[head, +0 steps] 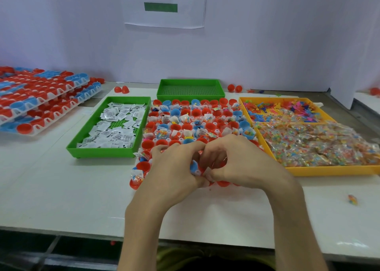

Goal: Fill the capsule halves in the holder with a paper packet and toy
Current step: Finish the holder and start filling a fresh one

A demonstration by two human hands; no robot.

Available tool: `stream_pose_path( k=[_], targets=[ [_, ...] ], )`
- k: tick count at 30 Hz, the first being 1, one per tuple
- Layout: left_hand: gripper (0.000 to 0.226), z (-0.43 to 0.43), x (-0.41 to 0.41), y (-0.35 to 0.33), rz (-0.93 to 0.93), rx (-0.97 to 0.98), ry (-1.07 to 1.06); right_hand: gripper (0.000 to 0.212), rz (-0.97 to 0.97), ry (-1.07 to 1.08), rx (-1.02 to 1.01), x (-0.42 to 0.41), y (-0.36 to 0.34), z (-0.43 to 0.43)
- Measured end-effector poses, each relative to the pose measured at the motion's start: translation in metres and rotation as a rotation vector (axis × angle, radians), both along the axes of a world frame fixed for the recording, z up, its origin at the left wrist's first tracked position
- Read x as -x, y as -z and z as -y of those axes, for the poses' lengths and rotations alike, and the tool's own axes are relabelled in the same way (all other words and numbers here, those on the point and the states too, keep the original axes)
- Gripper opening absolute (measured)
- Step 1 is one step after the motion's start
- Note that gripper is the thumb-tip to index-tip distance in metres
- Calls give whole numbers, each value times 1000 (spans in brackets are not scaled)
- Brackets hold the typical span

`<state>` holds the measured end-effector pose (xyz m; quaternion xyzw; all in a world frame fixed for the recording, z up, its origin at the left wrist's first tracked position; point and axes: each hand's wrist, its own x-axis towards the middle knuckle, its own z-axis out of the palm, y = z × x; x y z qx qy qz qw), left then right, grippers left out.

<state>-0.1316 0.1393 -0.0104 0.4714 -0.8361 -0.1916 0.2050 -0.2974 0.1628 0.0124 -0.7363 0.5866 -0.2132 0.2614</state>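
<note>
At the near edge of a white table (pixel 61 188), two bare hands meet, fingers curled, over the front rows of a white plastic holder (pixel 169 140) of red and blue capsule halves (pixel 147 144). The right hand (pixel 236 161) pinches what looks like a small white paper packet (pixel 207 171), while whether the left hand (pixel 174 166) grips anything cannot be told. The packet is probably light, limp and easily creased, best pinched by an edge, with more in the green plastic tray (pixel 102 152) to the left, bagged toys (pixel 318 145) in the yellow tray (pixel 329 171) to the right and an empty green tray (pixel 190 97) behind.
</note>
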Motion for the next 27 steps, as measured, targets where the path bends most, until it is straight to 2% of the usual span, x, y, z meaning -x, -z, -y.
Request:
stream_pose_path(
  k=[6,9,13,17,20,23,25,27],
  targets=[
    [43,-4,-3,-9,5,-15,5,18,10,-1,50,7,2,0],
    [46,-4,-13,-16,-105,-47,36,9,91,57,143,15,1,-1],
    [28,11,-36,-31,-280,-14,59,9,157,170,243,28,2,0],
    [17,60,-68,-41,-377,-44,-36,10,207,284,310,43,2,1],
    [18,104,-92,-28,-239,-110,-174,11,229,397,359,57,4,2],
    [26,135,-102,-6,-62,-91,-373,15,294,625,422,79,11,4],
    [31,144,-102,8,3,-88,-420,10,308,731,393,98,19,4],
    [29,147,-100,17,30,-78,-457,4,276,759,271,112,27,3]
  ],
)
